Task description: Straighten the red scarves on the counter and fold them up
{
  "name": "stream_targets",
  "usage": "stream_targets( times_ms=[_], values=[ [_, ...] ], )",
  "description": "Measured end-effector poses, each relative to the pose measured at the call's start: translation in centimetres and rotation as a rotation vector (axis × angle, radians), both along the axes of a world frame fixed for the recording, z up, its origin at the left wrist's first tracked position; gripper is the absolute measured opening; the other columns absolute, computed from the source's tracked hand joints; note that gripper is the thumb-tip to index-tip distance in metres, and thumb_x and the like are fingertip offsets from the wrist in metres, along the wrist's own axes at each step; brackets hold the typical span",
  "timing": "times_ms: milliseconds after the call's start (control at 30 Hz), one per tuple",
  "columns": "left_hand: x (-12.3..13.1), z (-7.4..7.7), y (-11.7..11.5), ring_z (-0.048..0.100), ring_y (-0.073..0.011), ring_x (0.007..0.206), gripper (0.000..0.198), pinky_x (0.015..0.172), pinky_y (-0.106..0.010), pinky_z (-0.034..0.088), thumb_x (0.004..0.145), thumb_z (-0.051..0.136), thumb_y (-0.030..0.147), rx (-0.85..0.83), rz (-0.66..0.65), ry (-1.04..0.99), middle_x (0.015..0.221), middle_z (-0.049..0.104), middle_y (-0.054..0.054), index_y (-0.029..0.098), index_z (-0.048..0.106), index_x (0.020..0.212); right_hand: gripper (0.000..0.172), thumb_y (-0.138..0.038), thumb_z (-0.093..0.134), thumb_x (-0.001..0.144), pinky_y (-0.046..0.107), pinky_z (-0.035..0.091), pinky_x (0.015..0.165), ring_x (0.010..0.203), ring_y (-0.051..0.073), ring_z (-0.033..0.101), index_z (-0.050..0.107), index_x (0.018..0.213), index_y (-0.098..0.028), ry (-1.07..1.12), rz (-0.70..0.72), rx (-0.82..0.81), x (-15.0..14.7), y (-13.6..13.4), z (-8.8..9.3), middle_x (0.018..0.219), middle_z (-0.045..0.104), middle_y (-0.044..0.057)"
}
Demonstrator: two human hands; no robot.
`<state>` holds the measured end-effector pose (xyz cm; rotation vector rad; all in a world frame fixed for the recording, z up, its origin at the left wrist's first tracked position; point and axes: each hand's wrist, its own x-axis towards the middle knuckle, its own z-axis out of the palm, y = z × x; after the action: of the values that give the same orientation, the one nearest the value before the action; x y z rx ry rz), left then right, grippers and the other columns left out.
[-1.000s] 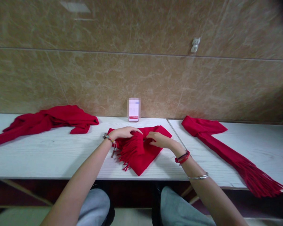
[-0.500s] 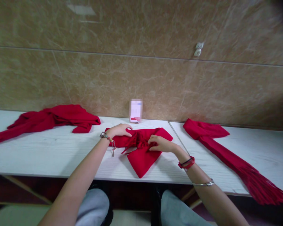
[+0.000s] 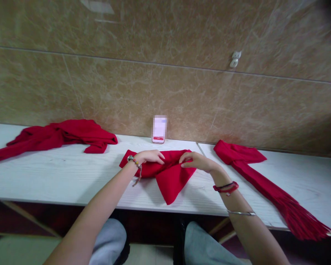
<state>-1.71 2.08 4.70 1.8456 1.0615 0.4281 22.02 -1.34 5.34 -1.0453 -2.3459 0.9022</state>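
Observation:
A folded red scarf [image 3: 168,178] lies on the white table [image 3: 57,176] in front of me, one corner pointing toward the near edge. My left hand [image 3: 150,156] rests on the scarf's upper left part, fingers curled over the cloth. My right hand [image 3: 195,161] is at its upper right edge, fingers bent and pinching the fabric. The fringe no longer shows.
A crumpled red scarf [image 3: 60,136] lies at the back left. Another red scarf [image 3: 264,180] stretches across the right table, its fringe over the front edge. A small blurred card stand [image 3: 159,129] leans at the marble wall. My knees are under the table.
The fringed end that lay spread on top has been tucked in and folded under. Both hands moved slightly up and apart along the scarf's top edge.

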Motion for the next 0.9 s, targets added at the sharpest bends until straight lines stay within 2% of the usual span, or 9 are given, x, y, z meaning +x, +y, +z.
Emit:
stream_targets(
  times_ms=[100,267,333,433,533,633,700,800,900],
  values=[
    [1.0,-1.4,0.6,0.056,-0.0150,0.066,0.015,0.065,-0.024,0.039,0.059,0.059,0.010,0.037,-0.107,0.118,0.072,0.069,0.000,0.014,0.070,0.069,0.015,-0.028,0.059,0.071,0.029,0.043,0.073,0.076,0.016,0.057,0.065,0.078,-0.016,0.008,-0.041,0.021,-0.2,0.3,0.1,0.079,0.065,0.003],
    [0.8,-2.0,1.5,0.058,-0.0167,0.072,0.018,0.071,-0.025,0.040,0.060,0.059,0.013,-0.034,-0.196,0.031,0.075,0.069,-0.001,0.015,0.070,0.074,0.010,-0.019,0.056,0.075,0.027,0.042,0.073,0.076,0.014,0.057,0.064,0.079,-0.016,-0.060,-0.156,0.211,-1.7,1.7,-0.2,0.081,0.066,0.003],
    [0.4,-1.9,1.5,0.058,-0.0176,0.080,0.017,0.077,-0.026,0.041,0.066,0.059,0.020,-0.080,-0.149,-0.057,0.081,0.069,-0.002,0.015,0.069,0.078,0.009,-0.019,0.056,0.076,0.026,0.042,0.071,0.076,0.014,0.058,0.065,0.079,-0.017,-0.146,-0.220,0.270,-2.6,2.2,-0.3,0.081,0.067,0.003],
    [-0.2,-1.4,1.1,0.056,-0.0177,0.091,0.026,0.083,-0.026,0.040,0.076,0.054,0.036,-0.090,0.032,-0.156,0.093,0.067,-0.004,0.016,0.066,0.087,0.010,-0.021,0.057,0.078,0.024,0.042,0.068,0.073,0.014,0.059,0.066,0.081,-0.017,-0.226,-0.304,0.302,-4.1,2.8,-0.5,0.082,0.068,0.004],
    [-0.4,-0.7,0.3,0.053,-0.0176,0.102,0.038,0.088,-0.024,0.037,0.074,0.058,0.044,-0.063,0.105,-0.193,0.106,0.063,-0.005,0.018,0.061,0.102,0.011,-0.023,0.059,0.077,0.023,0.043,0.067,0.075,0.015,0.060,0.067,0.082,-0.017,-0.252,-0.356,0.284,-5.1,3.6,-0.8,0.084,0.069,0.005],
    [0.0,-0.8,-0.1,0.055,-0.0192,0.101,0.065,0.089,-0.027,0.038,0.066,0.071,0.037,-0.081,0.085,-0.208,0.107,0.062,-0.008,0.017,0.046,0.122,0.012,-0.023,0.061,0.077,0.022,0.043,0.069,0.080,0.016,0.061,0.068,0.083,-0.016,-0.251,-0.371,0.247,-5.8,4.3,-1.3,0.086,0.069,0.006],
    [0.4,-1.5,0.2,0.058,-0.0199,0.096,0.075,0.087,-0.030,0.040,0.062,0.074,0.030,-0.088,0.094,-0.229,0.103,0.063,-0.009,0.015,0.041,0.127,0.013,-0.022,0.061,0.076,0.022,0.043,0.071,0.083,0.015,0.061,0.068,0.085,-0.016,-0.246,-0.365,0.233,-6.1,4.6,-1.4,0.089,0.069,0.006],
    [0.5,-2.7,1.2,0.058,-0.0192,0.092,0.067,0.084,-0.031,0.042,0.061,0.073,0.022,-0.095,0.097,-0.265,0.100,0.064,-0.009,0.014,0.046,0.122,0.016,-0.022,0.060,0.077,0.022,0.043,0.073,0.086,0.015,0.061,0.067,0.090,-0.016,-0.234,-0.389,0.274,-5.7,4.2,-0.6,0.094,0.068,0.007],
    [0.1,-3.6,1.9,0.059,-0.0170,0.089,0.056,0.081,-0.028,0.042,0.063,0.069,0.016,-0.133,0.091,-0.292,0.097,0.065,-0.007,0.016,0.052,0.116,0.017,-0.021,0.055,0.079,0.022,0.041,0.069,0.081,0.016,0.060,0.068,0.087,-0.015,-0.271,-0.447,0.376,-4.1,2.4,1.1,0.089,0.069,0.008]
  ],
)
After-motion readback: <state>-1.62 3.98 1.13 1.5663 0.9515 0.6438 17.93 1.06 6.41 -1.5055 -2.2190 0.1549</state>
